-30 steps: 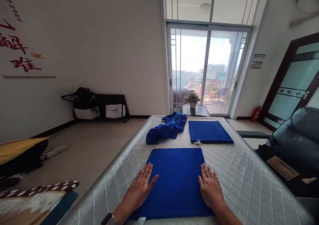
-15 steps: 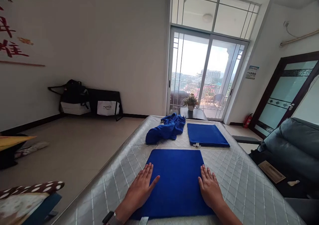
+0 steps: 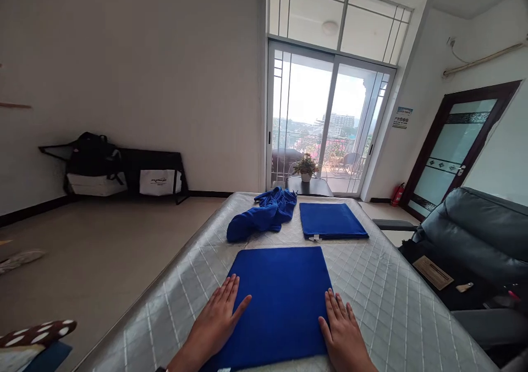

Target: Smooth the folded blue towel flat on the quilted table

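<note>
A flat blue cloth cover [image 3: 280, 300] lies spread on the quilted mattress [image 3: 371, 284] in front of me, a white tag at its near edge. My left hand [image 3: 216, 317] rests on its left edge, fingers stretched and thumb spread onto the cloth. On the right edge lies my right hand [image 3: 342, 328], also flat with fingers extended. Beyond it, to the right, sits a second blue cloth [image 3: 333, 220], folded into a flat square with a white tag. A crumpled blue cloth [image 3: 262, 217] is heaped to the far left.
A potted plant [image 3: 306, 167] stands on a dark table [image 3: 313, 186] past the mattress, before sliding glass doors. At right is a dark leather armchair [image 3: 474, 229] with a brown card [image 3: 433, 272] on it. Bags [image 3: 93, 157] rest against the left wall.
The view has turned slightly to the right, so everything sits further left. Both hands have slid a little nearer me along the cover's edges, still flat on it.
</note>
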